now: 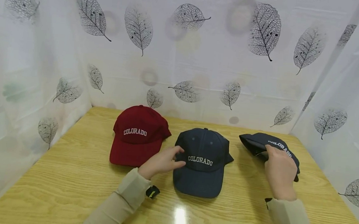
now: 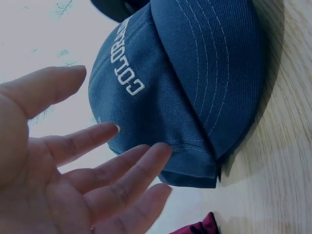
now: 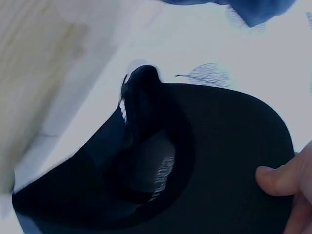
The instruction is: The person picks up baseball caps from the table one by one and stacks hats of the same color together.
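A navy cap (image 1: 202, 174) with white COLORADO lettering sits upright on the table, brim toward me. My left hand (image 1: 163, 161) is at its left side with fingers spread and relaxed; in the left wrist view the fingertips (image 2: 161, 153) overlap the cap's side, and whether they touch cannot be told. On the right, my right hand (image 1: 280, 171) holds a second dark COLORADO cap (image 1: 265, 138), tilted. The right wrist view shows the thumb (image 3: 278, 181) pressed on the brim (image 3: 234, 141), other fingers behind it, and the cap's hollow inside facing the camera.
A dark red COLORADO cap (image 1: 138, 137) sits at the left, just beyond my left forearm. All three caps are on or over a wood-grain table (image 1: 69, 173). White leaf-print sheets (image 1: 199, 58) stand along the back and both sides.
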Tool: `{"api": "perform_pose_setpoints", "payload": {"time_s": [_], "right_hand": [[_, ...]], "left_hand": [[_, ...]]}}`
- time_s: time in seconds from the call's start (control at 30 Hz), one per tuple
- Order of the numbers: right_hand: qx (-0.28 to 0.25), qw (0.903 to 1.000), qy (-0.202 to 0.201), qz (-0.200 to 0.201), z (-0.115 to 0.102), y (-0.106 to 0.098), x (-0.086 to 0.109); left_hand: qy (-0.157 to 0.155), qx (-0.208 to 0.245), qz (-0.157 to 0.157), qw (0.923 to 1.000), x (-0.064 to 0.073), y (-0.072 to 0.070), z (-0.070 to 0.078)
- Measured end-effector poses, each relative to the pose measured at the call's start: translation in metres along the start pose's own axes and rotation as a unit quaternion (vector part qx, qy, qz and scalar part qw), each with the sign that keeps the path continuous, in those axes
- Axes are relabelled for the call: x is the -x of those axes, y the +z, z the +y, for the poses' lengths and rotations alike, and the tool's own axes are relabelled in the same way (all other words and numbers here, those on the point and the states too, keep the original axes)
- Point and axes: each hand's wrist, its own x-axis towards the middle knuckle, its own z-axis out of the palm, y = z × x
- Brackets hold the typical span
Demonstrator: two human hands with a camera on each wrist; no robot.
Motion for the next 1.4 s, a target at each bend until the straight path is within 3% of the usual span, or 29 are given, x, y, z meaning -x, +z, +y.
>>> {"api": "perform_pose_setpoints", "payload": {"time_s": [0.17,0.33,0.5,0.63,0.73,0.83,0.97,1.1,1.23,1.33,1.4], "right_hand": [[-0.024,0.9966,-0.041,0.067,-0.014,-0.011,-0.005],[-0.049,0.9856,-0.066,0.147,-0.03,-0.018,-0.008],[-0.08,0.9688,-0.107,0.208,-0.047,-0.028,-0.01],[-0.109,0.9506,-0.147,0.25,-0.064,-0.036,-0.01],[-0.134,0.9349,-0.176,0.277,-0.076,-0.04,-0.011],[-0.163,0.9209,-0.209,0.286,-0.084,-0.043,-0.01],[-0.191,0.9026,-0.259,0.285,-0.092,-0.044,-0.009],[-0.209,0.8851,-0.304,0.284,-0.099,-0.042,-0.007],[-0.218,0.8711,-0.338,0.282,-0.106,-0.039,-0.004],[-0.22,0.8667,-0.353,0.276,-0.11,-0.038,-0.002],[-0.218,0.8663,-0.36,0.269,-0.112,-0.037,-0.001]], "left_hand": [[0.009,0.03,0.019,0.9993,0.0,-0.001,0.0],[0.015,0.064,0.041,0.997,-0.002,-0.002,0.0],[0.004,0.117,0.067,0.9909,-0.003,-0.003,0.001],[-0.005,0.174,0.105,0.9791,-0.005,-0.004,0.002],[-0.011,0.239,0.132,0.9618,-0.005,-0.004,0.003],[-0.009,0.311,0.157,0.9371,-0.005,-0.006,0.003],[-0.008,0.369,0.177,0.9123,-0.005,-0.008,0.005],[0.003,0.435,0.158,0.8864,-0.005,-0.009,0.007],[0.031,0.522,0.125,0.843,-0.003,-0.008,0.011],[0.054,0.566,0.104,0.8163,-0.001,-0.007,0.014],[0.067,0.58,0.094,0.8062,0.0,-0.007,0.016]]}}
